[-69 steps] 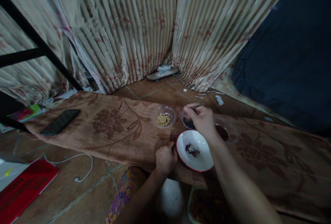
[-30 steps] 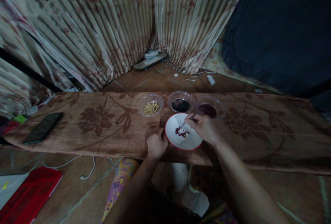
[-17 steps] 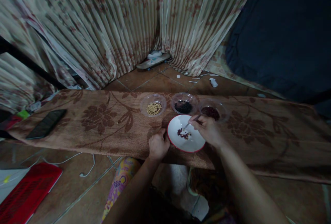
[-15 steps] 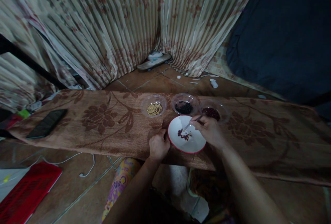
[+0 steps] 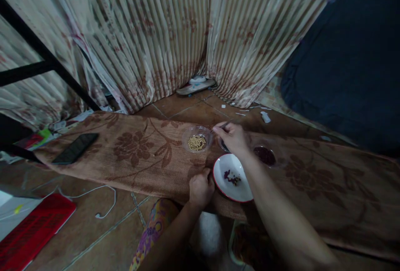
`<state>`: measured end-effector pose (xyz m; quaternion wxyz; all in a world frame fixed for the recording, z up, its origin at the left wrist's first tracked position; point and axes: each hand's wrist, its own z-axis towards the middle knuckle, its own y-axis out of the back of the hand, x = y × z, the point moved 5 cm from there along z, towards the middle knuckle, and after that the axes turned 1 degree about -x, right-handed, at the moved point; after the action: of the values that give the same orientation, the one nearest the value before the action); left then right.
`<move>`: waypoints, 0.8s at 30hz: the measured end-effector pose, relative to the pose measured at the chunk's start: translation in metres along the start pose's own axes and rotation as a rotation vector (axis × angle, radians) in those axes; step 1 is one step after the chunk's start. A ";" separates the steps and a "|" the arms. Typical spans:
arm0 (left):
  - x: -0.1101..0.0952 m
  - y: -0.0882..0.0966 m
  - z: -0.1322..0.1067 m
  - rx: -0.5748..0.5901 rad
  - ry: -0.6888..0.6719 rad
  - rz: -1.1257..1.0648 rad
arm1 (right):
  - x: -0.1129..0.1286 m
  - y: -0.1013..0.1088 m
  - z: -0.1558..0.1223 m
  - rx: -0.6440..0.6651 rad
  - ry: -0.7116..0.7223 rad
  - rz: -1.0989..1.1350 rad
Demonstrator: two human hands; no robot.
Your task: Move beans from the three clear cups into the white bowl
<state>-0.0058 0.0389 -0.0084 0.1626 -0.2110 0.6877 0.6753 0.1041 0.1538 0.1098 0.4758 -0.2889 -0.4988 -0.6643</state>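
Observation:
A white bowl (image 5: 223,164) with a red rim stands near the table's front edge, with a small mix of dark red and pale beans (image 5: 233,178) in it. My left hand (image 5: 201,187) is closed at its left rim. My right hand (image 5: 236,137) pinches a thin metal utensil (image 5: 221,126), whose tip points toward a clear plastic bowl (image 5: 196,127) of yellow soybeans (image 5: 196,142). Beneath my right hand, a second clear bowl (image 5: 222,145) is mostly covered. Dark red beans (image 5: 265,155) lie in a third clear bowl, right of my forearm.
A brown floral cloth (image 5: 168,171) covers the long, narrow table. A black phone (image 5: 76,148) lies at its left. On the tiled floor are a red basket (image 5: 39,229), a white cable (image 5: 114,198) and a skateboard (image 5: 195,87) by the striped curtains (image 5: 175,33).
My right hand has lifted the utensil out of the white bowl and moved it away from me, toward the soybeans. My left hand stays by the rim. The whole view has shifted slightly.

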 end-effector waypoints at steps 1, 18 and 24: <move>0.000 0.000 0.000 0.004 0.002 -0.008 | 0.000 -0.005 0.002 0.006 0.002 -0.005; 0.004 -0.005 0.002 0.020 0.011 0.037 | -0.061 0.074 -0.098 0.023 -0.189 -0.040; 0.003 -0.003 0.002 0.028 -0.003 0.038 | -0.071 0.067 -0.098 0.168 -0.160 -0.110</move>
<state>-0.0071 0.0403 -0.0122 0.1537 -0.1948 0.7008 0.6688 0.2019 0.0829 0.0417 0.4199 -0.2726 -0.6040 -0.6202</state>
